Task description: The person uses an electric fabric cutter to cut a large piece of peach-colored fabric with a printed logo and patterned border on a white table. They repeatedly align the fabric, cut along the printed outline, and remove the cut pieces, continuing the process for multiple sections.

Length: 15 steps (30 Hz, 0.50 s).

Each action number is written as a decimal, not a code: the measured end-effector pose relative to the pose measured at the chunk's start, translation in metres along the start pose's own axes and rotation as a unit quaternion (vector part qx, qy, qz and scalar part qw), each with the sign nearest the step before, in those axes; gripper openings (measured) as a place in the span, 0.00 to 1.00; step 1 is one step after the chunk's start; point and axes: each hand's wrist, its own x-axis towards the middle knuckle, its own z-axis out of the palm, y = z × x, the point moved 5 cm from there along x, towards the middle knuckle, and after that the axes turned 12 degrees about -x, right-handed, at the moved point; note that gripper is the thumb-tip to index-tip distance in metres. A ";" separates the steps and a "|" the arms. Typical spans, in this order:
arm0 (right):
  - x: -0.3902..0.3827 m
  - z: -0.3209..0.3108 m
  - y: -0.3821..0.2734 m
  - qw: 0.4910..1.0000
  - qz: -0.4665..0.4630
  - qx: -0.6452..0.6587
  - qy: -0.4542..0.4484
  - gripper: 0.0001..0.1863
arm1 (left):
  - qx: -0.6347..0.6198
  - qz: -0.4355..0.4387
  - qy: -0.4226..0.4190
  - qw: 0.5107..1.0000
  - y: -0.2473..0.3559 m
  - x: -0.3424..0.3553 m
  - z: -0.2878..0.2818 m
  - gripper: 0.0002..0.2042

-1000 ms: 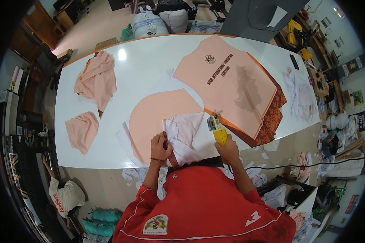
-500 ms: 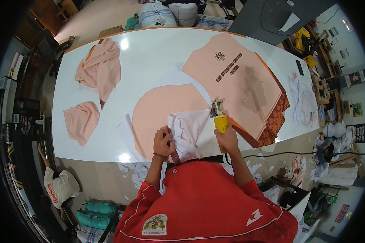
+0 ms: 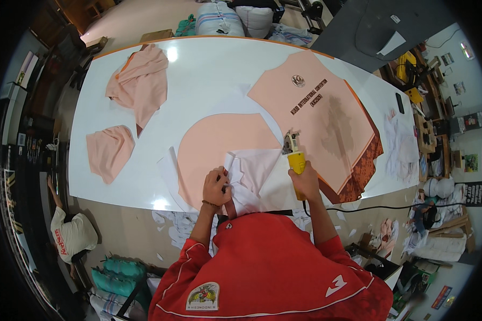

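My right hand (image 3: 307, 182) grips the yellow body of an electric rotary fabric cutter (image 3: 296, 161), its metal head pointing away from me. The head rests between two cut fabric pieces. My left hand (image 3: 216, 188) is closed on the gathered edge of a white fabric piece (image 3: 254, 168), which lies partly folded over a rounded peach panel (image 3: 225, 131). To the right is a large peach shirt panel (image 3: 326, 120) with a printed emblem, lettering and a grey-brown map shape. Dark orange patterned fabric (image 3: 359, 176) shows from under its right edge.
Crumpled peach pieces (image 3: 139, 80) lie at the table's left. The white table (image 3: 198, 59) also carries a phone (image 3: 399, 103) and white scraps (image 3: 401, 142) at right. The cutter's black cord (image 3: 369, 209) runs rightward. Another person (image 3: 72, 235) is at lower left.
The whole view has shifted and turned slightly. My hands keep their holds, and the cutter stays near the same spot between the panels.
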 end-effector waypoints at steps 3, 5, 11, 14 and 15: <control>0.012 -0.007 0.001 0.999 -0.008 -0.031 -0.014 0.34 | 0.002 -0.007 -0.008 1.000 -0.001 -0.001 0.002 0.09; 0.023 -0.010 0.003 0.998 -0.017 -0.051 -0.017 0.34 | 0.008 -0.013 -0.016 1.000 0.000 -0.002 0.002 0.10; 0.061 -0.018 0.004 0.994 -0.069 -0.077 -0.027 0.34 | 0.024 -0.021 0.000 1.000 0.005 0.001 -0.005 0.14; 0.077 -0.028 -0.006 0.992 -0.089 -0.077 -0.043 0.34 | 0.048 -0.018 0.023 0.998 0.006 0.001 -0.006 0.14; 0.081 -0.031 -0.010 0.992 -0.092 -0.076 -0.045 0.35 | 0.055 -0.026 0.023 0.998 0.006 0.001 -0.006 0.14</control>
